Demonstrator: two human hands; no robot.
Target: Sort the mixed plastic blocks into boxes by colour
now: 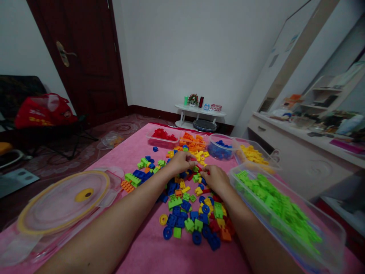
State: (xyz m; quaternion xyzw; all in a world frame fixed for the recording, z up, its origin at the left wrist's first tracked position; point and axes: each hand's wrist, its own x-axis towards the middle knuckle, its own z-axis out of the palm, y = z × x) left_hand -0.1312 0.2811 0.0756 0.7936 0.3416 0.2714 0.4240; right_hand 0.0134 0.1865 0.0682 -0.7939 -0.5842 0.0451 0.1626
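Note:
A heap of mixed toy building blocks (179,212) in blue, green, yellow, orange and red lies spread over the pink cloth. At the far part of the heap, my left hand (181,161) has its fingers bent together, with a bit of a red building block (194,160) showing between them. My right hand (216,177) is just to the right and nearer, its fingers curled down among the blocks. What those fingertips hold, if anything, is too small to make out. Small wheels (196,237) lie at the near end of the heap.
Behind the heap stand clear tubs of red (164,134), orange (192,142) and blue (224,144) blocks. To the right are tubs of yellow (252,153) and green (281,205) ones. A clear lid with a yellow ring (64,201) lies left on the pink cloth (134,133).

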